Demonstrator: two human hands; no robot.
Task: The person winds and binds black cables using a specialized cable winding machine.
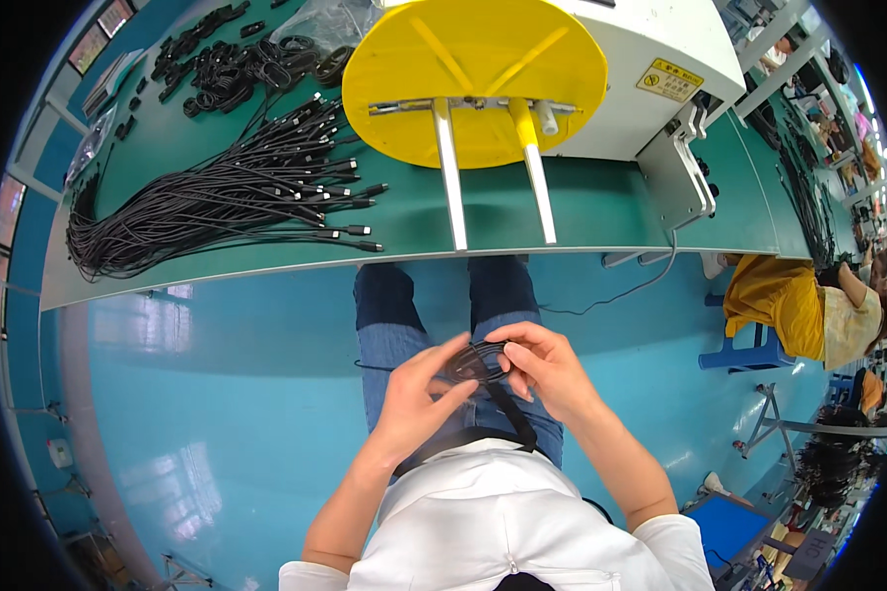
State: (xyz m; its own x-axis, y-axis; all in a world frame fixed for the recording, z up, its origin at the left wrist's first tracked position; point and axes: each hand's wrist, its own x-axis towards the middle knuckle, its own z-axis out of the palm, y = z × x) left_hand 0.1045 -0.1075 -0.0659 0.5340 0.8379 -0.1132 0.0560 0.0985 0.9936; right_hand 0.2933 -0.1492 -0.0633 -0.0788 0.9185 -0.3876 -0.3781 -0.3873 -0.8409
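A coiled black cable point(480, 362) is held up in front of the lap, between the person's 2 hands, with a thin loose end trailing out to the left past the left hand. The right hand point(552, 372) has its thumb and forefinger closed on the coil's right side. The left hand point(414, 392), slightly blurred, has its thumb and fingers parted around the coil's left side; I cannot tell whether they grip it. A black strap point(510, 410) runs from just below the coil towards the waist, over blue jeans point(388, 345). Beyond the knees is a green table point(596, 212), with a long bundle of black cables point(187, 209) at its left and a heap of smaller coils point(229, 74) behind. At the table's middle, a yellow disc point(394, 118) with 2 silver rods point(449, 177) stands before a white machine point(601, 123). Off to the right, another person in yellow clothing point(767, 295) sits on a blue stool point(749, 352).
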